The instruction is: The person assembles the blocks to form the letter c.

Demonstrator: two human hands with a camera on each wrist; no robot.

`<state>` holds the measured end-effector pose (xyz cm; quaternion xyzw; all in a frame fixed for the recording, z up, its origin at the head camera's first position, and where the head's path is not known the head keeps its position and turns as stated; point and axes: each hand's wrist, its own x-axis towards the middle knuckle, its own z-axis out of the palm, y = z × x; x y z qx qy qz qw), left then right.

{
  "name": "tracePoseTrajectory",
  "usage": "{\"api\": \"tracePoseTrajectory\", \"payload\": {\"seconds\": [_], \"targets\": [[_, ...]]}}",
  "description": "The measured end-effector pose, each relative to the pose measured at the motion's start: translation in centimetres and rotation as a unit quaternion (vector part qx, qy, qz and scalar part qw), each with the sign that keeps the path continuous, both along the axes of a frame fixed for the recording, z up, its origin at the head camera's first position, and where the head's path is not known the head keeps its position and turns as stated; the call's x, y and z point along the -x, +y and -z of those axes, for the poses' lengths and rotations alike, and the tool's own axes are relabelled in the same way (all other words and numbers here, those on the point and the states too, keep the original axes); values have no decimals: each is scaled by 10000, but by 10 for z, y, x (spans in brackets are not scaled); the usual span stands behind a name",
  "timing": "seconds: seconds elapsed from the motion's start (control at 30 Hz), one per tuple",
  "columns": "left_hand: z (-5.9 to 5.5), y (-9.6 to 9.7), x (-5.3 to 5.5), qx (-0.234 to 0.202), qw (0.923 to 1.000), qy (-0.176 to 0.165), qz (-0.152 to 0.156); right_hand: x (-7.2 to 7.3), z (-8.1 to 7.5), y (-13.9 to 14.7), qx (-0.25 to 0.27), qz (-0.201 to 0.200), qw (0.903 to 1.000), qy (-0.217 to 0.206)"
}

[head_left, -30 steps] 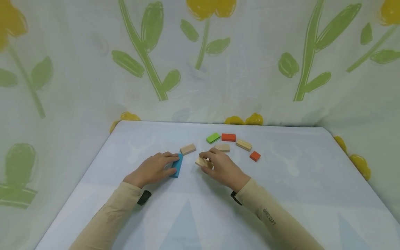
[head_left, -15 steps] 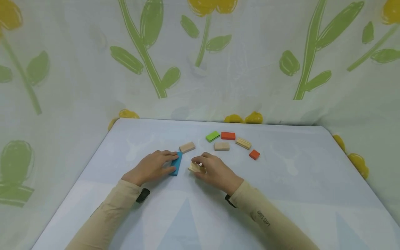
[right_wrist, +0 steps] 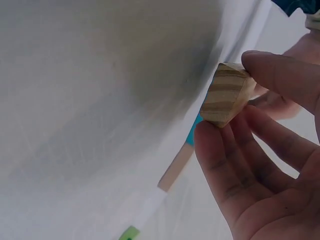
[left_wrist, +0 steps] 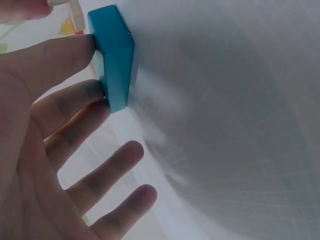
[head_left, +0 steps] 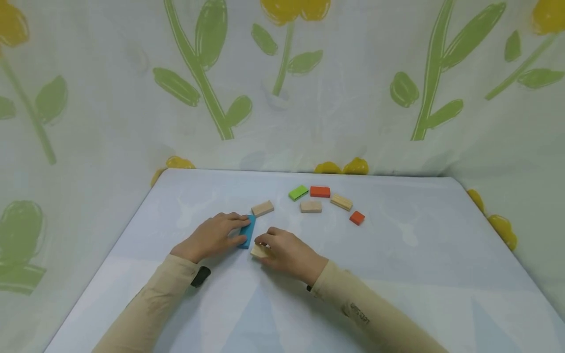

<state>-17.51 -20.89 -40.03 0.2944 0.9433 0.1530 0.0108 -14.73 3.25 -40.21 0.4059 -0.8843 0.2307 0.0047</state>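
Touches with the left hand (head_left: pixel 209 236) a long flat blue block (head_left: pixel 246 235) on the white desk (head_left: pixel 397 304). Rests the thumb and the first fingers against this block at two spread places, almost straight, and stretches the ring and little fingers freely apart from it. Pinches with the right hand (head_left: pixel 289 254) a small pale wooden block with brown grain stripes (right_wrist: pixel 224 95), holding thumb and fingers parted only by the block itself. Has this striped block to the right of the left thumb and slightly closer to the body, just beside the near end of the blue one. Cannot tell whether it touches the blue block or rests fully on the desk.

Has, just beyond the left fingers, a plain beige wooden block (head_left: pixel 262 208), laid obliquely near the far end of the blue one. Has, beyond the right fingers and to their right, a second beige wooden block (head_left: pixel 311 207), a bright green block (head_left: pixel 298 192), a red oblong block (head_left: pixel 320 191), a grooved wooden block (head_left: pixel 342 202) and a short orange-red block (head_left: pixel 357 218). Wears long beige sleeves (head_left: pixel 147 304) behind both hands. Has, far beyond all fingers, a pale curtain (head_left: pixel 344 98) painted with yellow flowers and green leaves.
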Motion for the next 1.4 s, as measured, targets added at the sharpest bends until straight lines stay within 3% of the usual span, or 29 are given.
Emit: {"api": "tracePoseTrajectory", "payload": {"seconds": [0.4, 0.77, 1.4], "targets": [[-3, 3, 0, 142, 9999, -8, -77, -6, 5, -6, -295, -19, 9994, -159], [-3, 5, -1, 118, 9998, -103, -114, -9, 0, 3, -478, 282, 9948, -860], [-3, 4, 5, 173, 9997, -148, -95, -7, 5, -12, -373, 187, 9953, -870]]}}
